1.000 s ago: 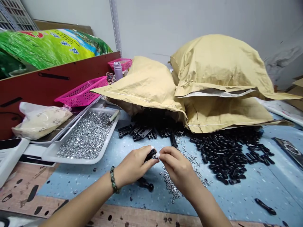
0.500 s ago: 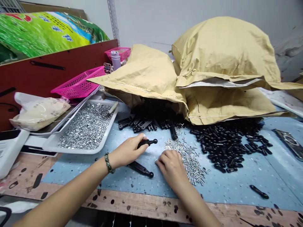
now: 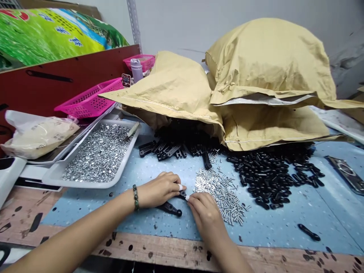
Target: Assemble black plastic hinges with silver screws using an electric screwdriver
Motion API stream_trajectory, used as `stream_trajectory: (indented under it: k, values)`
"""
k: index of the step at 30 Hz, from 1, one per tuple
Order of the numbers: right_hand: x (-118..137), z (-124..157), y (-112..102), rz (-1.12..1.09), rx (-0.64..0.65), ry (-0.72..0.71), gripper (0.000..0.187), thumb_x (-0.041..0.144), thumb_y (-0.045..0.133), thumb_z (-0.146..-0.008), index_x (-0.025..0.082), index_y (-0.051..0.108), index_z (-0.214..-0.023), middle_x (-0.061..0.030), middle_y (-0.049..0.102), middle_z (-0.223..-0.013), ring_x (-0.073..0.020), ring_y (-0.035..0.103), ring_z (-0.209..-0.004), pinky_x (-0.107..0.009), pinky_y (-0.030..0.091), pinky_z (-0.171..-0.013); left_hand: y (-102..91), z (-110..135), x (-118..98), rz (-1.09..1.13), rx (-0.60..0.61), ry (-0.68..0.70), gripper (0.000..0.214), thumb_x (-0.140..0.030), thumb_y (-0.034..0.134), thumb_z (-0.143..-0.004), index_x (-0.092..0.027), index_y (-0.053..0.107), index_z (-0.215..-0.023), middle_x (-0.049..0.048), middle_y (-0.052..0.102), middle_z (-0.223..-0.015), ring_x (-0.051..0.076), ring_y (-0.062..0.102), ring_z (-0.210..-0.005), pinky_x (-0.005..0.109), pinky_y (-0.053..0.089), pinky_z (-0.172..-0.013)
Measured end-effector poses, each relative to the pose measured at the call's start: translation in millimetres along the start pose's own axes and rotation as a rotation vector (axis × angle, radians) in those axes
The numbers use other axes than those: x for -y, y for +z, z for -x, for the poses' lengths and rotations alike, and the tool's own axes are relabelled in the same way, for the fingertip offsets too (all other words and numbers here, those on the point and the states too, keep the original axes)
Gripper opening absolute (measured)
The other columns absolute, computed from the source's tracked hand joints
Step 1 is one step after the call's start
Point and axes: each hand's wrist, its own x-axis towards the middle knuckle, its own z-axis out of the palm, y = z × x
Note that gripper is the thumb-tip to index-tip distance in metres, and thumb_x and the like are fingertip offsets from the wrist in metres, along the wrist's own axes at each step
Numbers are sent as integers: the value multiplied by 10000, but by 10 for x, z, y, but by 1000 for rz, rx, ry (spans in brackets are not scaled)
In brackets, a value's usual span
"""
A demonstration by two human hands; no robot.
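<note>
My left hand point(image 3: 161, 190), with a beaded bracelet point(image 3: 135, 198) at the wrist, is closed on a black plastic arm piece point(image 3: 182, 193), mostly hidden under the fingers. Against the end of that piece, my right hand point(image 3: 207, 212) has thumb and fingers pinched together; what they hold is too small to make out. A second black arm piece point(image 3: 171, 209) lies on the blue mat just below my left hand. Beside my right hand spreads a pile of silver screws point(image 3: 227, 203), with small flat silver nuts point(image 3: 202, 181) at its left side.
A white tray point(image 3: 112, 185) of small metal pieces stands left. Behind are paper sacks point(image 3: 176, 83), one spilling black parts point(image 3: 170, 151). Short black links point(image 3: 264, 178) are heaped right, with a single link point(image 3: 309, 232) and a phone point(image 3: 345, 172) farther out. A pink basket point(image 3: 91, 100) sits back left.
My left hand has brought the black arm piece down and toward me. My right hand has drawn back from the screws and nuts, and its fingertips now meet the piece.
</note>
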Motion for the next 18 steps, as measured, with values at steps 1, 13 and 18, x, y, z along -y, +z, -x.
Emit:
stream_trajectory:
  k: [1,13,18]
  values:
    - [-41,-57,-26,-8,7,22,151,161,454,-934,200,600,-932,-68,621,-894,-214,553,-835,-365,464,-739,-19,24,-5,-5,7,-15,258,-233,458,-960,-273,633,-1145,54,595,-998,233,526,-958,388,362,-904]
    - [-442,-637,-267,131,-378,282,239,187,469,-866,178,530,-1097,-114,618,-980,-256,584,-947,-414,487,-822,-171,-251,-320,559,-287,-343,304,-447,445,-921,-219,561,-1085,59,591,-1040,224,562,-952,372,442,-860]
    - [-286,-345,-426,-63,-262,145,247,232,441,-915,208,477,-1158,-80,618,-989,-198,609,-851,-322,507,-751,-48,-712,-384,1074,-337,-428,281,-449,483,-857,-192,477,-971,31,545,-905,152,546,-772,281,471,-706]
